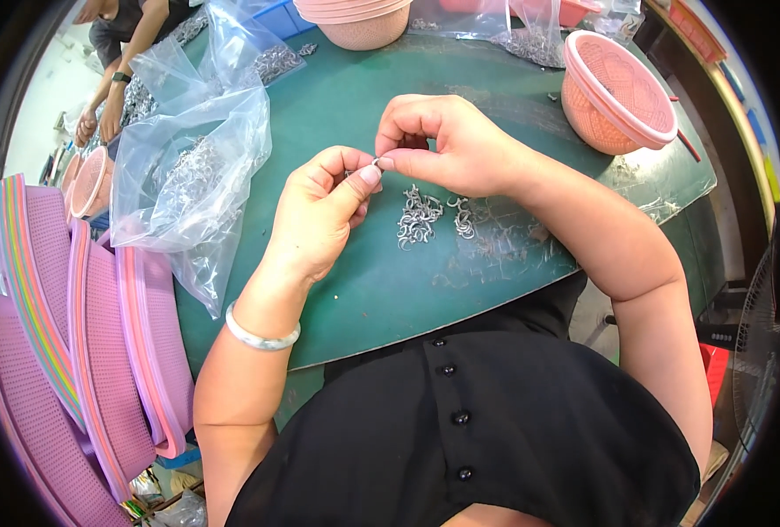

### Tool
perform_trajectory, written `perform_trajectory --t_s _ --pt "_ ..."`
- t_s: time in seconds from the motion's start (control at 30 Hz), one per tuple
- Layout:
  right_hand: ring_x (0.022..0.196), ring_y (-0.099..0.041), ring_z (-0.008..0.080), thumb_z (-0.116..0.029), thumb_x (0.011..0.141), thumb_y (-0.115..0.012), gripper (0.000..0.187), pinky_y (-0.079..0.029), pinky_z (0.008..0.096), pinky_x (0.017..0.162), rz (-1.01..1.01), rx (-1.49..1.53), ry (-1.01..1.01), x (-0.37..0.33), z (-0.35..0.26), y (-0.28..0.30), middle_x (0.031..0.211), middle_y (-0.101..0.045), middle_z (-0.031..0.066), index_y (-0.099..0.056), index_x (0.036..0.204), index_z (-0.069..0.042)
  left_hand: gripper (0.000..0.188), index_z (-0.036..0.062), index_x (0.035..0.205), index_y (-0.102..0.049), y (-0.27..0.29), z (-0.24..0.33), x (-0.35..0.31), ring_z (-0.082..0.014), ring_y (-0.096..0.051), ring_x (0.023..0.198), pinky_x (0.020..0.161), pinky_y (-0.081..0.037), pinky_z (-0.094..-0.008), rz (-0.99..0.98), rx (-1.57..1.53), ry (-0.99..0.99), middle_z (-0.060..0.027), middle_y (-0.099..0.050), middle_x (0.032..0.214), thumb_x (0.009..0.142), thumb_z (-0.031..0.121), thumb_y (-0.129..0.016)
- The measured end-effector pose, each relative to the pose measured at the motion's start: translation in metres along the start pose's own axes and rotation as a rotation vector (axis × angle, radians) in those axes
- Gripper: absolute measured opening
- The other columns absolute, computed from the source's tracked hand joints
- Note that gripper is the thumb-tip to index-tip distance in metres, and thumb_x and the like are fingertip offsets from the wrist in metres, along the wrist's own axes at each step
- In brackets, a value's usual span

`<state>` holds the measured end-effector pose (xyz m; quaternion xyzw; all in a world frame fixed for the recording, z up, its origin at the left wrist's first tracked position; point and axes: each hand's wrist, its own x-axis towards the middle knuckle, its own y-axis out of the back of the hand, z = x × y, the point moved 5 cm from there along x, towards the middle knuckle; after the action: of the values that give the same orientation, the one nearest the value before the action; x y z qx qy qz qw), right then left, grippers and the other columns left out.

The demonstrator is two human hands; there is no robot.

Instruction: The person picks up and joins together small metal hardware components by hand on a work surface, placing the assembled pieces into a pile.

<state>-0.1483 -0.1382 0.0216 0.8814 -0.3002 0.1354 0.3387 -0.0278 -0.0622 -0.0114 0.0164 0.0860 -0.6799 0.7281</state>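
Observation:
My left hand (318, 206) and my right hand (451, 145) meet over the green table, both closed in a pinch. Thumb and fingertips of each hold a small silvery metal piece (376, 162) between them; its exact shape is mostly covered by the fingers. A small pile of curved, hook-like silvery metal pieces (419, 216) lies on the table just below my hands. Beside it, to the right, is a smaller cluster of similar pieces (464, 220). A pale bangle circles my left wrist.
Left of my hands lies a clear plastic bag (192, 189) with metal pieces. Pink baskets (618, 97) stand far right, and a stack of them (355, 22) at the back. Purple-pink woven bins (100, 325) crowd the left edge. Another person's hands (100, 123) work at far left.

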Motion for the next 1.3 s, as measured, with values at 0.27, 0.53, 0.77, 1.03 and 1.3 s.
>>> perform_trajectory --t_s 0.27,0.53,0.77,1.03,1.3 --pt "0.067 -0.053 0.0135 -0.004 0.072 -0.058 0.006 -0.043 0.0256 0.056 0.048 0.045 0.1 0.001 -0.007 0.003 0.075 -0.054 0.0049 -0.056 0.077 -0.001 0.011 0.003 0.089 -0.057 -0.001 0.002 -0.001 -0.0046 -0.042 0.057 0.049 -0.034 -0.0167 -0.045 -0.291 0.061 0.0004 -0.053 0.072 0.085 0.014 -0.055" --pt "0.067 -0.053 0.0161 -0.001 0.071 -0.057 0.007 -0.043 0.0253 0.056 0.056 0.015 0.214 0.0 -0.014 0.0 0.075 -0.053 0.0059 -0.055 0.077 0.0 0.012 0.0034 0.084 -0.056 -0.002 -0.002 -0.003 -0.0059 -0.043 0.055 0.046 -0.033 -0.0174 -0.103 -0.396 0.191 -0.0008 -0.053 0.07 0.086 0.015 -0.054" --pt "0.066 -0.051 0.0106 -0.004 0.074 -0.057 0.006 -0.042 0.0232 0.058 -0.014 0.144 0.073 -0.001 -0.006 -0.004 0.074 -0.054 0.004 -0.056 0.078 0.0 0.011 0.0043 0.084 -0.054 0.002 -0.001 0.001 -0.0059 -0.043 0.056 0.045 -0.031 -0.0159 -0.096 -0.386 0.147 -0.0024 -0.053 0.073 0.086 0.014 -0.052" --pt "0.066 -0.051 0.0094 -0.007 0.075 -0.058 0.009 -0.042 0.0231 0.059 -0.039 0.219 0.005 -0.001 -0.002 -0.008 0.073 -0.056 0.0041 -0.057 0.081 0.001 0.016 0.0054 0.076 -0.05 0.001 -0.001 -0.002 -0.0063 -0.038 0.052 0.04 -0.026 -0.0163 -0.124 -0.373 0.216 0.0 -0.046 0.066 0.086 0.019 -0.051" --pt "0.069 -0.054 0.0108 -0.009 0.075 -0.058 0.012 -0.044 0.0243 0.062 -0.073 0.182 -0.017 -0.002 -0.005 -0.01 0.073 -0.059 0.0053 -0.059 0.081 0.001 0.016 0.0058 0.075 -0.048 -0.001 -0.008 -0.001 -0.0065 -0.037 0.05 0.037 -0.025 -0.016 -0.203 -0.476 0.331 -0.0006 -0.045 0.064 0.085 0.019 -0.049"
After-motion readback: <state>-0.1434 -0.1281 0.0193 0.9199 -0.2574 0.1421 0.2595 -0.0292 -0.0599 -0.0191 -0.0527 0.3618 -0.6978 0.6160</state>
